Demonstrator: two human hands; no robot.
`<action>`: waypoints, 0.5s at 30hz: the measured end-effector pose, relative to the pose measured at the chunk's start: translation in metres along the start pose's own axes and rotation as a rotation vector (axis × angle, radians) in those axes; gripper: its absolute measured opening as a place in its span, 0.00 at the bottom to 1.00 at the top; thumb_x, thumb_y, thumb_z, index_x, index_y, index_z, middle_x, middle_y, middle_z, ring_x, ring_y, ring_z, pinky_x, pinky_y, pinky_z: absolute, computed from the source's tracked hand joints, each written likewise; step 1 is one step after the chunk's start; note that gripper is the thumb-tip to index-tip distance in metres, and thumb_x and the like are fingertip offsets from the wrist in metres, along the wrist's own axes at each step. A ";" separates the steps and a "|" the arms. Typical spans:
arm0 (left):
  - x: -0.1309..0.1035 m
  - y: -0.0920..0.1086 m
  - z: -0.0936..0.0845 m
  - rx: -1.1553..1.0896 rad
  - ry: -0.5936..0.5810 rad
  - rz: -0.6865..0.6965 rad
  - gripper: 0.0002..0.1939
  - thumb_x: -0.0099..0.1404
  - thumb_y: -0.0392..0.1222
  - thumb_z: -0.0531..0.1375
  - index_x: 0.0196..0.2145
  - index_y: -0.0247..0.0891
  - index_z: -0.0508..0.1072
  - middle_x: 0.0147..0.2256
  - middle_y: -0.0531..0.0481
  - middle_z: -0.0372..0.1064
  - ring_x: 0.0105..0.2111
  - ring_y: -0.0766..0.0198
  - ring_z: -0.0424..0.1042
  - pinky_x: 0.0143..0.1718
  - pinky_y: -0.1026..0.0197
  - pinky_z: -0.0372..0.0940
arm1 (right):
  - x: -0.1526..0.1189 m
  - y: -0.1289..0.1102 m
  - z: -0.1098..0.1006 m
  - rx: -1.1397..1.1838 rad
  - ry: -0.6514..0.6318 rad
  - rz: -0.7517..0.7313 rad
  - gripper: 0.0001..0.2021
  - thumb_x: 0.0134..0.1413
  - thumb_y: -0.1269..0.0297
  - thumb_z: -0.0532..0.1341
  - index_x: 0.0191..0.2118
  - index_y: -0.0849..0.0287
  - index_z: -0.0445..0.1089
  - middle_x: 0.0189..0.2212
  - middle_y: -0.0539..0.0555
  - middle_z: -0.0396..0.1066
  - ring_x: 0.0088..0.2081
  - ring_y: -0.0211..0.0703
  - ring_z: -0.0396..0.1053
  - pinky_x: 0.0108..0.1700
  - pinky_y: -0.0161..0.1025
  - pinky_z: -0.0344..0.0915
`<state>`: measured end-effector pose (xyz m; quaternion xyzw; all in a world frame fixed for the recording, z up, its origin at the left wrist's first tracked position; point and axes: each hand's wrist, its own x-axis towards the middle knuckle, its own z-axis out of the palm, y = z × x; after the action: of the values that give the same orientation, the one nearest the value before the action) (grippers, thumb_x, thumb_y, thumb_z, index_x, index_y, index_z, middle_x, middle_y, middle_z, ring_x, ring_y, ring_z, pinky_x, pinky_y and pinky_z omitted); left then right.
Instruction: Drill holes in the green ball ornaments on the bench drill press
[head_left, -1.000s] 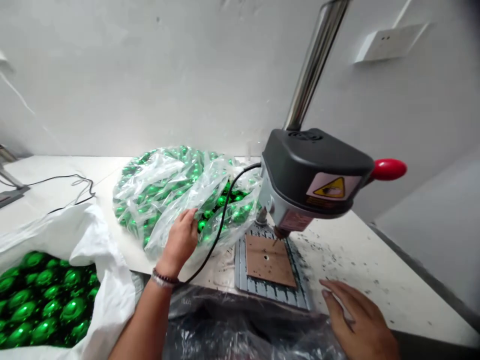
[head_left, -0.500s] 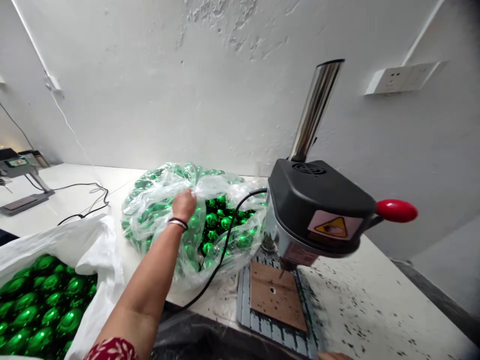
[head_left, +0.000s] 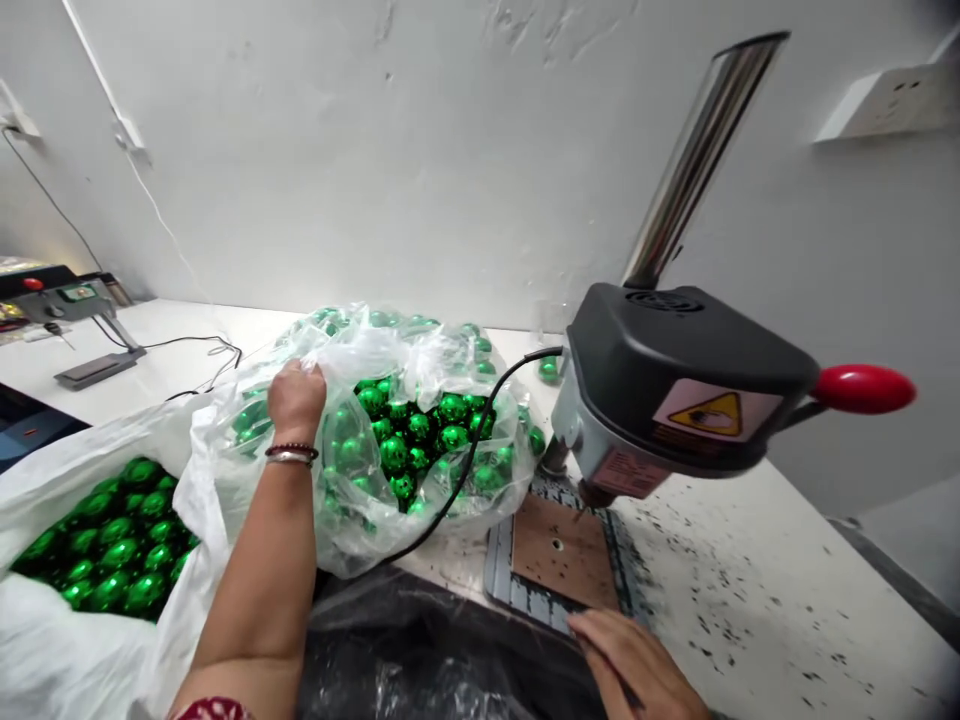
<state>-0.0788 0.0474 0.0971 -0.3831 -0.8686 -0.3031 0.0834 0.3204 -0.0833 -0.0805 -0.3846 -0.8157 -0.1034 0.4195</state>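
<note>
My left hand (head_left: 298, 400) is closed on the gathered rim of a clear plastic bag (head_left: 352, 350). Shiny green ball ornaments (head_left: 416, 440) fill this bag and show through its mouth. My right hand (head_left: 637, 665) rests at the table's front edge, just before the base of a bench drill press (head_left: 690, 390). Its fingers stretch out to the left, with nothing visible in them. A brown board (head_left: 566, 550) with a small hole lies on the drill's base, under the chuck.
A white sack (head_left: 202, 480) of green balls stands at the left. The drill's black cable (head_left: 469, 465) arches before the clear bag. Dark plastic (head_left: 420, 640) covers the front edge. Dark chips (head_left: 720, 600) litter the table at right. Another small drill press (head_left: 90, 320) stands far left.
My left hand has drawn the clear bag's rim to the left, and its mouth gapes wider. More of my right hand has come into view at the front edge. The camera view has shifted.
</note>
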 end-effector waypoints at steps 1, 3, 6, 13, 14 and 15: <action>0.000 0.002 0.008 0.006 -0.019 0.015 0.21 0.66 0.46 0.49 0.50 0.33 0.71 0.45 0.33 0.74 0.46 0.45 0.73 0.45 0.50 0.66 | 0.007 -0.003 0.002 0.022 0.016 0.005 0.08 0.57 0.67 0.57 0.39 0.56 0.72 0.35 0.50 0.74 0.39 0.35 0.73 0.42 0.32 0.72; -0.003 0.006 0.029 0.023 -0.089 0.066 0.24 0.67 0.45 0.50 0.58 0.34 0.65 0.49 0.32 0.72 0.49 0.45 0.72 0.47 0.49 0.65 | 0.027 -0.014 0.007 0.073 0.021 0.000 0.08 0.57 0.69 0.57 0.41 0.56 0.72 0.35 0.50 0.74 0.40 0.34 0.72 0.44 0.33 0.71; -0.015 0.010 0.062 0.054 -0.231 0.112 0.28 0.67 0.44 0.50 0.63 0.33 0.57 0.51 0.29 0.70 0.51 0.44 0.72 0.48 0.49 0.65 | 0.077 -0.037 0.023 0.129 -0.024 -0.043 0.11 0.57 0.68 0.58 0.45 0.56 0.70 0.41 0.52 0.72 0.46 0.36 0.69 0.51 0.38 0.68; -0.052 0.021 0.043 0.057 -0.101 0.208 0.36 0.61 0.44 0.59 0.64 0.33 0.56 0.57 0.27 0.61 0.56 0.38 0.64 0.54 0.41 0.61 | 0.152 -0.064 0.092 0.005 -0.355 -0.230 0.18 0.57 0.51 0.57 0.46 0.57 0.72 0.46 0.58 0.70 0.53 0.48 0.63 0.52 0.48 0.62; -0.062 0.023 0.035 0.027 -0.031 0.274 0.34 0.62 0.43 0.60 0.63 0.34 0.58 0.57 0.29 0.61 0.57 0.39 0.62 0.55 0.40 0.60 | 0.148 -0.062 0.099 0.005 -0.382 -0.235 0.15 0.56 0.52 0.58 0.39 0.58 0.74 0.39 0.57 0.71 0.47 0.46 0.65 0.51 0.48 0.62; -0.074 0.024 0.029 -0.029 0.017 0.370 0.29 0.63 0.42 0.58 0.61 0.35 0.62 0.56 0.31 0.62 0.57 0.42 0.63 0.56 0.41 0.59 | 0.141 -0.060 0.104 0.008 -0.397 -0.236 0.14 0.56 0.53 0.59 0.32 0.59 0.74 0.32 0.56 0.70 0.43 0.44 0.66 0.51 0.48 0.62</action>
<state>-0.0080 0.0315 0.0573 -0.5351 -0.7780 -0.2982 0.1395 0.1649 0.0033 -0.0286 -0.2974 -0.9221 -0.0708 0.2372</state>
